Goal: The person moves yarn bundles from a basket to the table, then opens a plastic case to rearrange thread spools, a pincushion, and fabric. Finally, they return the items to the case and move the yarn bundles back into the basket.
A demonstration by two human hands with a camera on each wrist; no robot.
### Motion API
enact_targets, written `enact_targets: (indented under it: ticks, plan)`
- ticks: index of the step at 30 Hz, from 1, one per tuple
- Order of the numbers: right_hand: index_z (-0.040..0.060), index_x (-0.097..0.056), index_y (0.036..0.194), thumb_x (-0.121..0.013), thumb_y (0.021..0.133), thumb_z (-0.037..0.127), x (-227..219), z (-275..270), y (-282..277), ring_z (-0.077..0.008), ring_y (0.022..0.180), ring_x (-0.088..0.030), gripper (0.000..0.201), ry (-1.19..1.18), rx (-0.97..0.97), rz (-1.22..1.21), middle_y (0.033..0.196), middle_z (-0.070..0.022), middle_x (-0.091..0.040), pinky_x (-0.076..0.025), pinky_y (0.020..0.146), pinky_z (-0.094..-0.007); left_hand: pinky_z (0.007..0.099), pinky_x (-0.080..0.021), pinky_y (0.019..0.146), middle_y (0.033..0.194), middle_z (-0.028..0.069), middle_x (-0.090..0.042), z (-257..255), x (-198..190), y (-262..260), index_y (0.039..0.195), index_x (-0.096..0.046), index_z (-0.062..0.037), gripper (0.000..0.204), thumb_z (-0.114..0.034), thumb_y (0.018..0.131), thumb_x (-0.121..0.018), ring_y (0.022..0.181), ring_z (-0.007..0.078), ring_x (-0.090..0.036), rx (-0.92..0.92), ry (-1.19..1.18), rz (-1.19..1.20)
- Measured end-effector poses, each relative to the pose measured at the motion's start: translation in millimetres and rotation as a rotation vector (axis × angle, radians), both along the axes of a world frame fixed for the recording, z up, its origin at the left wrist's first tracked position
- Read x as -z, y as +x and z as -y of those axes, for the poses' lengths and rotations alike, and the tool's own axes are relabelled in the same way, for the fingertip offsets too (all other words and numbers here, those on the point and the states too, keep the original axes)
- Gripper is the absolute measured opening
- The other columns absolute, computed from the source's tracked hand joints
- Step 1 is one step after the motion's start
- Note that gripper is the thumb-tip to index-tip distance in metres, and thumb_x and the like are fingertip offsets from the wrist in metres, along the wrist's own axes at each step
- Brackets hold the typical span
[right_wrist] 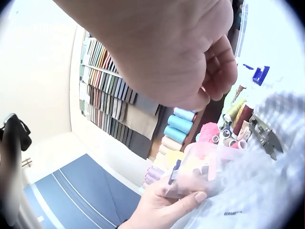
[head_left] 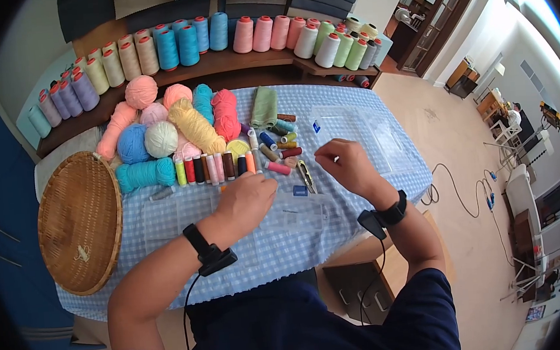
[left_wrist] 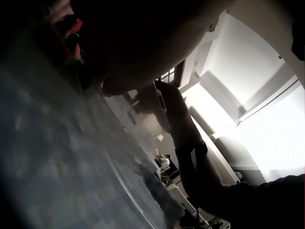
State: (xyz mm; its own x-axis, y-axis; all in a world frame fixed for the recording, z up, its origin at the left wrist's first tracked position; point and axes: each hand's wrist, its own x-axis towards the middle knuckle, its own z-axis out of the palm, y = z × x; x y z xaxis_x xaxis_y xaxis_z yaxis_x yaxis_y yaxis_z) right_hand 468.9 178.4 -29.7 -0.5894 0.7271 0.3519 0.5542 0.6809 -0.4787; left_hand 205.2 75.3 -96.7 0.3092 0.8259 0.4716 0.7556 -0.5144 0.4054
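In the head view my left hand (head_left: 246,201) is over a clear plastic box (head_left: 306,214) that has a blue clasp (head_left: 300,190). The right wrist view shows that left hand's thumb laid over the box's clear wall (right_wrist: 183,186), with the fingers behind it. A row of upright thread spools (head_left: 199,169) stands just beyond this hand. My right hand (head_left: 352,166) hovers to the right of a utility knife (head_left: 305,176), fingers loosely bent and nothing visible between them. Loose thread spools (head_left: 278,168) lie to its left. The left wrist view is dark.
Yarn balls and skeins (head_left: 161,139) heap at the back left beside a woven basket (head_left: 80,223). A folded green cloth (head_left: 263,107) lies behind the loose spools. Another clear plastic case (head_left: 362,132) is at the right. Large thread cones (head_left: 188,47) line the shelf behind.
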Motion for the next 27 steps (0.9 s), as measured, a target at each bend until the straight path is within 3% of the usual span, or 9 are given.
enact_targets:
  ticks: [3,5,8,12,14,16,19,22,27]
  plan:
    - [0.0010,-0.078,0.100,-0.076,0.092,0.008,-6.3,22.1,11.1,-0.0384,0.087,-0.073,0.011,-0.142,-0.086,0.011,0.096,-0.0184,-0.074,-0.058,0.080,-0.0462,0.0514,-0.057,0.084,0.097,0.0154,-0.071,-8.9,-0.6,1.6,0.106,-0.067,-0.0045,0.016,-0.007,0.091,-0.071,0.100,0.0397,-0.070,0.007,-0.115,-0.018]
    - [0.0029,-0.077,0.106,-0.081,0.089,0.009,-0.7,38.0,13.7,-0.0367,0.090,-0.071,0.019,0.048,-0.174,-0.046,0.103,-0.0154,-0.073,-0.058,0.080,-0.0464,0.0525,-0.057,0.090,0.115,0.0189,-0.072,-9.8,-3.1,5.3,0.125,-0.065,-0.0055,0.032,-0.004,0.093,-0.066,0.108,0.0410,-0.070,0.103,-0.163,0.203]
    - [0.0042,-0.075,0.113,-0.085,0.085,0.011,-11.7,65.6,4.3,-0.0365,0.095,-0.070,0.031,0.311,-0.200,0.093,0.110,-0.0135,-0.072,-0.058,0.081,-0.0462,0.0530,-0.056,0.094,0.129,0.0235,-0.068,2.5,-17.2,1.1,0.138,-0.059,-0.0060,0.045,-0.002,0.093,-0.062,0.112,0.0421,-0.070,0.112,-0.247,0.235]
    - [0.0035,-0.073,0.118,-0.086,0.082,0.012,2.3,82.9,0.4,-0.0365,0.101,-0.070,0.039,0.262,-0.132,0.219,0.114,-0.0130,-0.071,-0.059,0.084,-0.0458,0.0520,-0.056,0.092,0.118,0.0218,-0.068,50.3,-29.1,-3.4,0.131,-0.060,-0.0002,0.040,-0.001,0.091,-0.062,0.108,0.0434,-0.068,0.109,-0.155,0.163]
    - [0.0029,-0.072,0.121,-0.085,0.083,0.011,1.5,87.7,-2.2,-0.0357,0.101,-0.071,0.041,0.267,-0.208,0.228,0.117,-0.0136,-0.071,-0.060,0.084,-0.0456,0.0500,-0.056,0.088,0.113,0.0197,-0.067,81.7,-29.1,-9.0,0.120,-0.064,-0.0001,0.030,-0.004,0.090,-0.066,0.104,0.0418,-0.068,0.101,-0.199,0.108]
    - [0.0022,-0.072,0.123,-0.083,0.084,0.009,5.3,90.4,-4.0,-0.0356,0.100,-0.071,0.040,0.328,-0.245,0.318,0.119,-0.0143,-0.071,-0.060,0.084,-0.0460,0.0489,-0.055,0.080,0.094,0.0157,-0.062,114.7,-30.2,-19.1,0.095,-0.061,-0.0022,0.013,-0.006,0.085,-0.068,0.093,0.0374,-0.065,0.173,-0.040,0.029]
    - [0.0014,-0.074,0.118,-0.076,0.088,0.006,15.7,81.2,4.8,-0.0343,0.097,-0.071,0.030,0.347,-0.247,0.364,0.116,-0.0134,-0.073,-0.060,0.081,-0.0442,0.0465,-0.055,0.082,0.094,0.0129,-0.061,154.0,-31.3,-35.3,0.088,-0.062,-0.0027,0.010,-0.008,0.084,-0.070,0.096,0.0341,-0.063,0.066,-0.082,-0.082]
    - [0.0016,-0.076,0.111,-0.071,0.089,0.006,13.1,72.3,8.2,-0.0323,0.095,-0.072,0.023,0.382,-0.197,0.411,0.109,-0.0116,-0.073,-0.060,0.077,-0.0424,0.0464,-0.055,0.089,0.105,0.0152,-0.061,173.4,-15.1,-48.7,0.100,-0.065,-0.0026,0.017,-0.008,0.085,-0.072,0.102,0.0358,-0.063,-0.033,-0.151,-0.151]
    - [0.0019,-0.075,0.111,-0.075,0.089,0.008,1.1,68.3,-7.5,-0.0322,0.095,-0.070,0.023,0.374,-0.170,0.470,0.104,-0.0115,-0.071,-0.059,0.079,-0.0428,0.0452,-0.055,0.089,0.108,0.0151,-0.062,162.4,7.5,-34.4,0.100,-0.065,-0.0024,0.016,-0.003,0.085,-0.066,0.103,0.0364,-0.063,0.036,-0.156,-0.061]
